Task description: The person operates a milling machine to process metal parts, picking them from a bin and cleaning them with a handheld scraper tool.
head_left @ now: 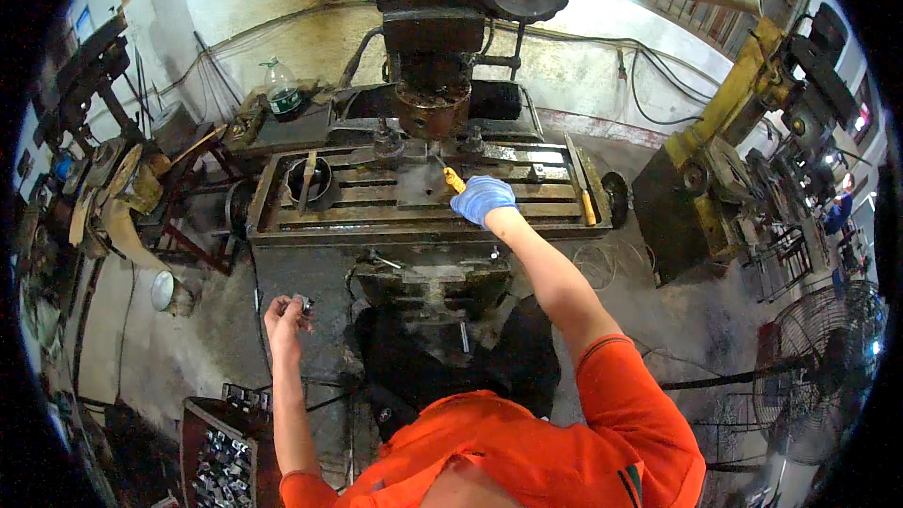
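Observation:
My right hand (484,201), in a blue glove, is closed around a yellow-handled tool (453,180). Its thin dark tip points at the middle of the slotted machine table (367,216), below the spindle head (433,111); the tool's exact kind does not show. A pale haze hangs over the table by the tip. Off to the lower left, my bare left hand (284,316) grips a small metal part (303,304) in its fingertips, out in front of the machine. A small metal block (537,172) sits on the table, right of the glove.
On the table's left stands a black bowl (310,182) with a stick across it; a wooden-handled file (583,183) lies along its right end. A crate (191,442) of small metal parts is below my left arm. At right is a fan (818,367); at left, a bucket (171,293).

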Available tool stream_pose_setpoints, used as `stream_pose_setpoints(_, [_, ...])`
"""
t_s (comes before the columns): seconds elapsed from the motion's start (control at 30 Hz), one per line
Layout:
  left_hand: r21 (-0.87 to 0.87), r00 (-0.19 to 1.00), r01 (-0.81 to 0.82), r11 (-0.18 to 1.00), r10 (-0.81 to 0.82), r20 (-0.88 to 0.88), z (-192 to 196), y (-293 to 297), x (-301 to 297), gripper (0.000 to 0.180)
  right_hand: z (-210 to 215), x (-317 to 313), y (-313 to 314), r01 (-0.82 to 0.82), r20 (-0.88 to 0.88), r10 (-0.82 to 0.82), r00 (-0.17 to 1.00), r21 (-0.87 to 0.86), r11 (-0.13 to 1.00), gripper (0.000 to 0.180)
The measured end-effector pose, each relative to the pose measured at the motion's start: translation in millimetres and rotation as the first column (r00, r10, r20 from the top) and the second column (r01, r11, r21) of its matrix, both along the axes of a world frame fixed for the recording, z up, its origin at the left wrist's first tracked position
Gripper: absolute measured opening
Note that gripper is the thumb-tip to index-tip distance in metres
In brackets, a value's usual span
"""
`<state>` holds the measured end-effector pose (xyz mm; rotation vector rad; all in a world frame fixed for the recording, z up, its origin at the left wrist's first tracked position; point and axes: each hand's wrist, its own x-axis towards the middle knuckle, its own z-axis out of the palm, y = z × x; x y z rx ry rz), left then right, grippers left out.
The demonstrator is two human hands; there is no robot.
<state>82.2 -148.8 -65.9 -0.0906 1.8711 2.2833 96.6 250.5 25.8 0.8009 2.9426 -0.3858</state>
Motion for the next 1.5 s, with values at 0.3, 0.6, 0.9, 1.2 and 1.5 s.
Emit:
stream_pose_setpoints(0.3, [-0.192, 0.996, 0.069, 0.979, -0.077, -0.036, 13.3, 21.4, 1.6, 0.017, 12.9, 73.2, 4.5, -0.145, 0.108, 0.158, 0.982, -0.118, 0.982, 0.049])
stream_pose_setpoints(0.6, [-0.250, 0.859, 0.443, 0.861, -0.488, -0.157, 24.6, 137.6, -11.8, 0.013, 28.6, 127.6, -40.2, -0.564, 0.246, 0.578, 0.778, -0.131, 0.815, 0.059])
stream_pose_setpoints(0.9, [-0.768, 0.607, 0.052, 0.639, -0.630, -0.484, 57.5, 218.2, -55.0, 0.020, 31.6, 119.4, 30.0, -0.389, -0.195, 0.349, 0.917, -0.241, 0.889, 0.041])
stream_pose_setpoints(1.2, [-0.821, 0.520, -0.302, 0.484, -0.638, -0.568, 32.5, 264.4, -94.4, 0.022, -70.9, 87.7, 66.1, -0.358, -0.393, 0.188, 0.900, -0.421, 0.834, 0.032])
stream_pose_setpoints(1.5, [-0.827, 0.552, -0.254, 0.501, -0.628, -0.549, 33.8, 264.6, -94.0, 0.021, -119.3, 102.6, 56.4, 0.068, -0.093, -0.092, 0.991, -0.235, 0.970, 0.045])
